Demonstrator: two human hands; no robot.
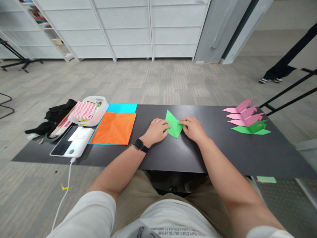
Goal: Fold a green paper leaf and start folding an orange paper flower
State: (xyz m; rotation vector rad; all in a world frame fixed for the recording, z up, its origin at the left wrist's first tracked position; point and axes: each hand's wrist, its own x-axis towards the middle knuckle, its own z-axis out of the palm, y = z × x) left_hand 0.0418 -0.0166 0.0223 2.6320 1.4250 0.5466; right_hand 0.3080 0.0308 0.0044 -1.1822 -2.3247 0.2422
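The left hand [156, 131] is half curled, its fingertips at the left edge of the green paper [174, 124]; whether it pinches or only presses, I cannot tell. The right hand [194, 128] is nearly closed, thumb and forefinger on the paper's right corner. The green paper lies on the table between them, one point facing away and another toward the person. The step in hand looks like lining up a fold; the next move probably calls for keeping the edges even while a crease is pressed flat.

The dark table [158, 158] spreads out all around the green paper. Left of it lies an orange sheet [112, 129] over a blue sheet [123, 108]; farther left are a white tray [102, 110], a white power bank [80, 142] with its cable, and black cloth [59, 110]. Well to its right stand three pink folded shapes [244, 115] and a green one [255, 128]. Beyond it are carpet [160, 82], white cabinets [128, 29] and, farther right, someone's legs [279, 67].
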